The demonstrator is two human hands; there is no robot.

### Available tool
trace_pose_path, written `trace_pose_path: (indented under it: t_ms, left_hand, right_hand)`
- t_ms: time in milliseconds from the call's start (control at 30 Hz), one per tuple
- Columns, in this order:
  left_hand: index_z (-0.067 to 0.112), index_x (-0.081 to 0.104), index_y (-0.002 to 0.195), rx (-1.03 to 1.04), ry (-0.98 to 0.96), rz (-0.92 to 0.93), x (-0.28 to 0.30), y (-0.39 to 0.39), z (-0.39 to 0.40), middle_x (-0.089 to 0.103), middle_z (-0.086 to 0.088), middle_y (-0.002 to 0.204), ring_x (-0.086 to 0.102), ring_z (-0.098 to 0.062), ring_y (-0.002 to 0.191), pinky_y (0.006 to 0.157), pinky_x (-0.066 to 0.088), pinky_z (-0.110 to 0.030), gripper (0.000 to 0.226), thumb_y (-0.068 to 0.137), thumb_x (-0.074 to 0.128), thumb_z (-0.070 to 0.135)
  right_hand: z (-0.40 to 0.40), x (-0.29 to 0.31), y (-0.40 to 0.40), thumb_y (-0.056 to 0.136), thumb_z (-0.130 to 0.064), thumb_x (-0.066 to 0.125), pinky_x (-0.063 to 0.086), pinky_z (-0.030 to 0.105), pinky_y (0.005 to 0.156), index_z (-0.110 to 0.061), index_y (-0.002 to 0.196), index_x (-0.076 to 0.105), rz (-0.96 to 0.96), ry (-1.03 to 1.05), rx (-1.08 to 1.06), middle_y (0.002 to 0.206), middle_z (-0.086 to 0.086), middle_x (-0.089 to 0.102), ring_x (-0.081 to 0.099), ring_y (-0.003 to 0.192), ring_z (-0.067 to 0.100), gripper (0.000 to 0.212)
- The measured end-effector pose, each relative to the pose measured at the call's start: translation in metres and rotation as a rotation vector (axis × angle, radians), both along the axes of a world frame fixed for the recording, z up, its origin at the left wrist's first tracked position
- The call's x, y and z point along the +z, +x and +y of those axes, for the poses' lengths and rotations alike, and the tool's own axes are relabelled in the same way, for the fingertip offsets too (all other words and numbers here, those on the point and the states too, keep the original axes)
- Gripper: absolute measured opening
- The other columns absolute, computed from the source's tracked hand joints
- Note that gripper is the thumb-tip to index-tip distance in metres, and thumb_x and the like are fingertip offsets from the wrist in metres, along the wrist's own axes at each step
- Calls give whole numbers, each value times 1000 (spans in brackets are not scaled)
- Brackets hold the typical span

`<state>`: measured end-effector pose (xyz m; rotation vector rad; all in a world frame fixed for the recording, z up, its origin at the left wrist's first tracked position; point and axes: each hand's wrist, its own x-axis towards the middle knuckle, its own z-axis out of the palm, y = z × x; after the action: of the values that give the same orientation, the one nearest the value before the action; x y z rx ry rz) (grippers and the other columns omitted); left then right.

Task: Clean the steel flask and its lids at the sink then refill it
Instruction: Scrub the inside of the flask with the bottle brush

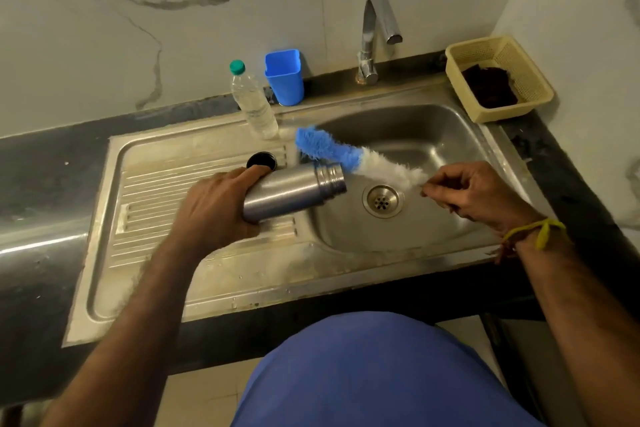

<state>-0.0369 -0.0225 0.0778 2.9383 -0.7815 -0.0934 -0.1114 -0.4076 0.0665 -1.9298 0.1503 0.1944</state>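
My left hand [216, 204] grips the steel flask [294, 192] by its base and holds it almost level, with its open threaded mouth pointing right over the sink basin [426, 149]. My right hand [474, 194] pinches the handle end of a bottle brush [349, 158] with blue and white bristles. The brush hangs over the basin just above and beyond the flask's mouth, outside the flask. A dark round lid [262, 160] lies on the ribbed drainboard [173, 191] behind my left hand.
A tap [375, 31] stands behind the basin; no water runs. A clear plastic bottle [254, 104] with a green cap and a blue cup [284, 78] stand at the back. A yellow basket [498, 76] with something dark sits at the right. The drain [382, 201] is open.
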Motion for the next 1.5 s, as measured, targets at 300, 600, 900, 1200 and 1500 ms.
trace_pose_path:
  t_ms: [300,600,900,1200,1500]
  left_hand:
    - [30,46,139,100,157,-207,6,3,16,69,-3,115,65,-31,92,81,53,-45,86,64,88,33]
    - [30,50,134,383,-97,-72,2,-2,-4,68,0,113,66,-29,94,74,49,-38,84,61,91,36]
    - [26,59,116,588,-1122,495,-11,-21,-45,69,-7,109,70,-26,98,80,63,-43,78,45,89,34]
    - [23,60,117,642,-1375,395,-19,-38,-38,72,-8,110,74,-24,94,76,63,-37,63,61,88,17]
    - [14,60,118,870,-1127,-121,-53,-36,63,67,-1,108,64,-10,90,82,60,-41,68,62,96,27]
  right_hand:
    - [12,-2,7,86,-28,73,55,33,63,-18,78,73,-358,-379,72,70,-6,68,63,65,12,13]
    - [21,10,-5,89,-26,72,46,19,57,-16,80,69,-519,-488,-8,68,-11,62,58,61,-1,14]
    - [53,-12,-5,89,-17,73,48,19,54,-13,81,72,-445,-126,-275,71,-7,69,63,63,7,9]
    - [83,-34,0,89,-15,73,33,16,40,-3,76,68,-160,199,-411,54,-1,56,42,39,2,18]
    - [122,-58,1,92,-14,69,26,11,35,5,75,63,-51,195,-369,52,5,49,34,32,1,27]
